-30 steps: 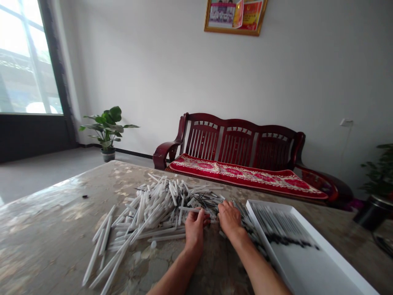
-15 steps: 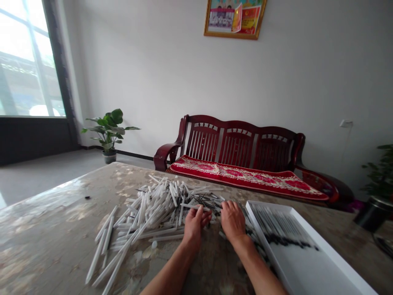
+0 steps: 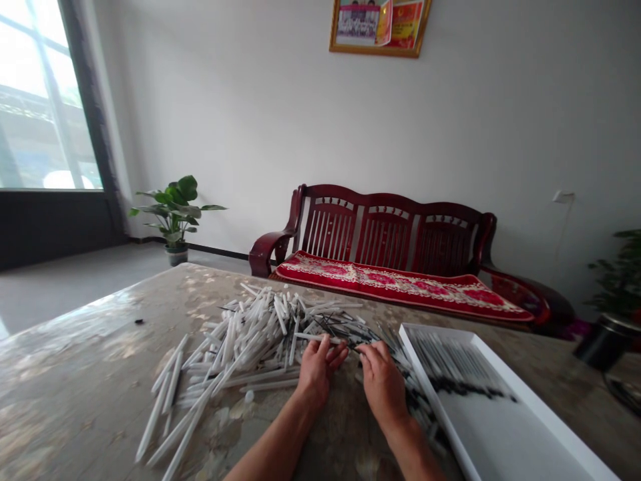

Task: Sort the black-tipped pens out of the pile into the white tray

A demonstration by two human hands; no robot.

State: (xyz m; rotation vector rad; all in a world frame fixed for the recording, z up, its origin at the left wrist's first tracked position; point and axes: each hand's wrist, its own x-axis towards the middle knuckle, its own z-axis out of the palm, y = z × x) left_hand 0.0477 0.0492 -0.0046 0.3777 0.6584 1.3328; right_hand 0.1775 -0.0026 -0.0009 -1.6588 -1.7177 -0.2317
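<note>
Between the thumb and fingers of my left hand [image 3: 316,367] lies a white pen barrel [image 3: 311,337], pointing left over the heap. My right hand [image 3: 383,381] is just to its right, its fingertips pinched on a thin dark piece [image 3: 356,349] that looks like a pen refill; its far end is too small to make out. The two hands are close together, apart by a small gap. Behind and left of them spreads a heap of white pen barrels [image 3: 260,327]. Thin dark sticks [image 3: 340,327] lie at the heap's right side.
A white tray [image 3: 463,444] on the right holds a row of clear pens with black ends [image 3: 451,364]. More dark-ended pieces [image 3: 418,401] lie along its left wall. A small black bit [image 3: 139,321] sits on the patterned table [image 3: 90,381]. Beyond stands a red wooden bench [image 3: 390,234].
My right hand has turned and its fingertips have come in toward the left hand, with the thin dark piece showing between them. My left hand stays nearly in place on the barrel.
</note>
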